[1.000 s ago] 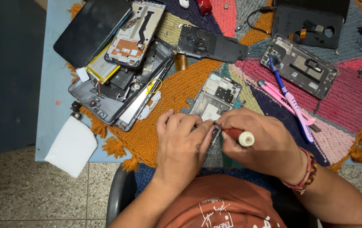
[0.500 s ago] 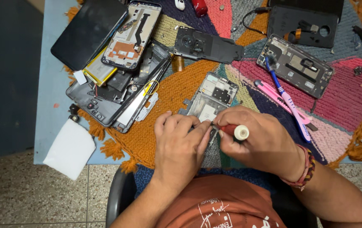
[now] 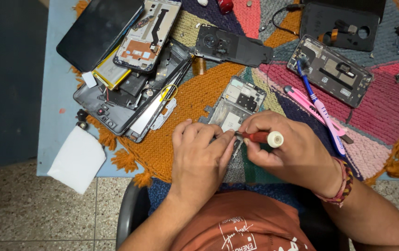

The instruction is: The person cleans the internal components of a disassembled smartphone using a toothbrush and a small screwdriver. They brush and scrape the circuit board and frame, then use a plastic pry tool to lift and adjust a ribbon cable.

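Two hands were working one opened phone frame at the near edge of the woven mat. Right hand pinched a red-handled screwdriver, white cap toward the wrist, tip hidden at the frame's lower end. Left hand lay curled over that same end, fingers pressed down to steady it; nothing gripped that I could see.

Risks as I judged them:
- Tip sat right against the left fingertips. A slip off the screw head would likely jab a finger or gouge the board.
- Frame rested on soft knit, near the table edge. Uneven pressure could rock it; a loose screw could vanish into the weave or drop to the floor.
- Left hand covered the work point, so driver angle was hard to check. A stripped head was plausible.

Further out: blue-and-pink toothbrush and pink tool just right of the frame, within elbow sweep. Pile of stripped phones to the left, with a yellowish battery wedged under parts, a bad spot if it got pressed. White cloth overhung the table edge.
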